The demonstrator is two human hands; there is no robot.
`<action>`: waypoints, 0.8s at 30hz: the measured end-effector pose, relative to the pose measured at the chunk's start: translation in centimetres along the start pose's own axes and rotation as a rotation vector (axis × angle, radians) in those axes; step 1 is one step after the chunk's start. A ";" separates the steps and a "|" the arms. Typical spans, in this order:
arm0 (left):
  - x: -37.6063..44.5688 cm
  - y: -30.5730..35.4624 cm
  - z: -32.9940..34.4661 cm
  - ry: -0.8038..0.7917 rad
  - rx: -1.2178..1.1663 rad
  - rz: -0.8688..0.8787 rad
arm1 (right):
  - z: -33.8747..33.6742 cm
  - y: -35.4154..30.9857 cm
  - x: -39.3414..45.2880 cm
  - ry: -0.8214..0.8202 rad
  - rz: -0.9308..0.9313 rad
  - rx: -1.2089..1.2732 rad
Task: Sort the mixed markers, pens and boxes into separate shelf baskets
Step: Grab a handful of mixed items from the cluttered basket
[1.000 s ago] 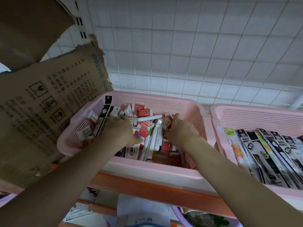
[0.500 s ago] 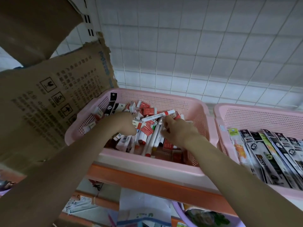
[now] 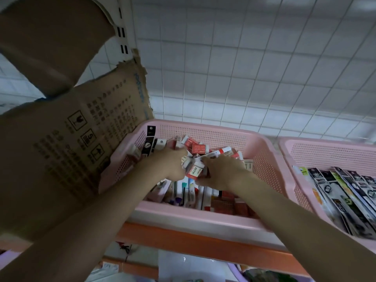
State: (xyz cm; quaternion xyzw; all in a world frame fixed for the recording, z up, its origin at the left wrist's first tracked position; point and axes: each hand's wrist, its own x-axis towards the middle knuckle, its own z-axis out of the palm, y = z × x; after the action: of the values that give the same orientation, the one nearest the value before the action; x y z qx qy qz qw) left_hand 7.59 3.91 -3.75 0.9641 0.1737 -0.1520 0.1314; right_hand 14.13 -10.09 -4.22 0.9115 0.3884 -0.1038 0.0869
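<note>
Reaching with both hands into the pink perforated plastic basket (image 3: pixel 205 132) sitting on the orange shelf (image 3: pixel 203 239), heaped with small red-and-white cardboard boxes (image 3: pixel 200 148), white markers and pens (image 3: pixel 190 192). Left hand (image 3: pixel 171 164) curling its fingers down into the pile near the basket's left side, grip closing around small boxes, though exactly which ones cannot be told. Right hand (image 3: pixel 221 171) lying just beside it, fingers bent over a red-and-white box with printed digits (image 3: pixel 195 170), gripping it against neighbouring boxes. A white marker with a red cap (image 3: pixel 220 152) lying slanted across the heap just above the right hand. Standing to the right, touching the first, a second pink plastic basket (image 3: pixel 329 151) holding long black-and-white packets (image 3: pixel 343 200) laid side by side. Leaning against the first basket's left wall, a torn brown printed cardboard sheet (image 3: pixel 67 151). Behind, a white wire grid panel (image 3: pixel 244 68).
</note>
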 end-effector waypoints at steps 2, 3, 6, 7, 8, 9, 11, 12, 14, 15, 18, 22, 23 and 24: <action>0.0 -0.4 -0.2 -0.043 0.017 0.006 | 0.4 0.1 0.1 -0.032 0.017 0.029; 0.0 -0.5 -0.3 -0.063 0.022 0.007 | 0.6 0.2 0.1 -0.032 0.026 0.060; 0.1 -0.6 -0.6 -0.093 0.032 0.027 | 1.0 0.3 0.3 -0.017 0.041 0.133; 0.2 -0.6 -0.7 -0.102 0.031 0.035 | 1.0 0.3 0.4 -0.019 0.045 0.149; 0.2 -0.7 -0.7 -0.111 0.028 0.037 | 1.0 0.4 0.4 -0.029 0.049 0.174; 0.2 -0.7 -0.7 -0.118 0.025 0.037 | 1.0 0.5 0.5 -0.044 0.056 0.207; -0.2 -0.6 -0.8 -0.126 0.046 0.034 | 0.8 0.7 0.4 -0.067 0.071 0.280; -0.4 -0.5 -0.7 -0.125 0.074 0.027 | 0.8 0.6 0.3 -0.068 0.079 0.293; -0.9 -0.2 -0.6 -0.096 0.173 0.010 | 0.7 0.3 0.2 -0.046 0.091 0.245; -1.1 0.0 -0.5 -0.077 0.218 0.004 | 0.8 0.0 0.2 -0.028 0.092 0.203; -1.5 0.3 -0.1 -0.036 0.233 -0.024 | 0.6 -0.4 0.2 -0.047 0.075 0.235; -1.5 -0.5 -0.9 -0.070 0.115 0.000 | 0.0 -0.3 -0.1 -0.133 0.043 0.409; -1.5 -0.9 -1.2 -0.071 0.076 0.006 | 0.0 -0.3 -0.1 -0.136 0.043 0.424; -1.5 -1.2 -1.5 -0.068 0.034 0.002 | -0.1 -0.3 -0.1 -0.144 0.046 0.442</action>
State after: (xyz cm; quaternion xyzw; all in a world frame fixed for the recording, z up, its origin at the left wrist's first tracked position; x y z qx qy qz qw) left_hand 6.16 5.05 -2.15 0.9606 0.1655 -0.1876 0.1209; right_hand 13.84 -9.95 -4.15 0.9072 0.3281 -0.2492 -0.0852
